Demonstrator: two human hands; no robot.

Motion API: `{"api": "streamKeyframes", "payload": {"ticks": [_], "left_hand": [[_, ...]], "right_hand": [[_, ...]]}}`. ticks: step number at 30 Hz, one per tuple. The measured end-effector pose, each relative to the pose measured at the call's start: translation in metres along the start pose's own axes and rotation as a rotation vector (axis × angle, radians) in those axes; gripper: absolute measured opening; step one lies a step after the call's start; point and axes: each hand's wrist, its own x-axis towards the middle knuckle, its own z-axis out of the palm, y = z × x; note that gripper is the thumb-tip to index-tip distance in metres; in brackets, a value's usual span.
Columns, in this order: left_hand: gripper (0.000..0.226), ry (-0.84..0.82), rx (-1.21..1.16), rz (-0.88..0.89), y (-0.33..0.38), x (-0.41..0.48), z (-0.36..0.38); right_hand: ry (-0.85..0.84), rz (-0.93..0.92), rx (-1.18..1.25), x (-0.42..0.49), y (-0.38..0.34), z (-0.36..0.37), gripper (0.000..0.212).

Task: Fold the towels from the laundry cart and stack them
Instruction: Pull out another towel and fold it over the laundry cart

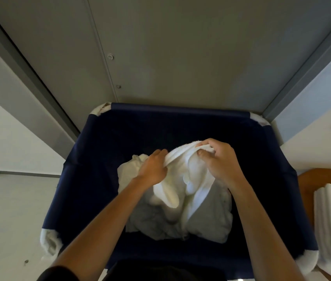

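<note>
A navy fabric laundry cart (91, 179) fills the middle of the view. Inside it lies a heap of towels, white on top and grey (207, 222) beneath. Both hands reach into the cart. My left hand (153, 168) grips the edge of a white towel (186, 179), and my right hand (219, 159) pinches the same edge a little farther right and higher. The towel hangs bunched between and below the hands, partly lifted off the heap.
A stack of folded white towels (330, 220) sits on a wooden surface (310, 179) at the right edge. Grey wall panels (160, 47) rise behind the cart. A pale floor (8, 209) lies to the left.
</note>
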Motion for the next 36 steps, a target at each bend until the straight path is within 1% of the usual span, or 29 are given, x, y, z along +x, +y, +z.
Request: {"api": "streamKeyframes", "payload": {"ticks": [4, 6, 9, 12, 14, 17, 20, 24, 26, 29, 32, 36], "left_hand": [[0.034, 0.035, 0.096, -0.104, -0.037, -0.007, 0.008], [0.031, 0.068, 0.101, -0.142, -0.054, -0.013, 0.008], [0.018, 0.13, 0.047, -0.172, -0.07, -0.021, 0.006], [0.009, 0.205, -0.005, -0.162, -0.082, -0.029, 0.002], [0.007, 0.26, -0.053, -0.154, -0.087, -0.032, -0.001], [0.014, 0.314, -0.109, -0.19, -0.085, -0.032, -0.008], [0.019, 0.285, -0.114, -0.235, -0.074, -0.028, -0.017], [0.037, 0.244, -0.14, -0.266, -0.052, -0.023, -0.023], [0.041, 0.211, -0.147, -0.264, -0.041, -0.02, -0.022], [0.041, 0.118, -0.161, -0.269, -0.02, -0.018, -0.019], [0.033, 0.037, -0.321, -0.285, 0.008, -0.019, -0.017], [0.027, -0.021, -0.542, -0.305, 0.03, -0.021, -0.014]], "right_hand": [[0.088, 0.035, 0.059, 0.0, 0.001, -0.018, 0.014], [0.109, 0.059, 0.085, 0.001, 0.004, -0.023, 0.015], [0.12, 0.091, 0.1, 0.003, 0.01, -0.025, 0.013], [0.138, 0.108, 0.108, 0.008, 0.017, -0.022, 0.014], [0.161, 0.122, 0.117, 0.013, 0.02, -0.019, 0.013], [0.229, 0.13, 0.111, 0.021, 0.017, -0.013, 0.014], [0.288, 0.129, 0.081, 0.027, 0.015, -0.01, 0.016], [0.32, 0.22, 0.086, 0.025, 0.025, -0.004, 0.015], [0.307, 0.263, 0.103, 0.023, 0.027, 0.001, 0.015], [0.252, 0.299, 0.107, 0.019, 0.026, 0.013, 0.012], [0.137, 0.265, 0.09, 0.012, 0.018, 0.029, 0.008], [-0.014, 0.203, 0.002, 0.003, 0.006, 0.045, 0.006]]}}
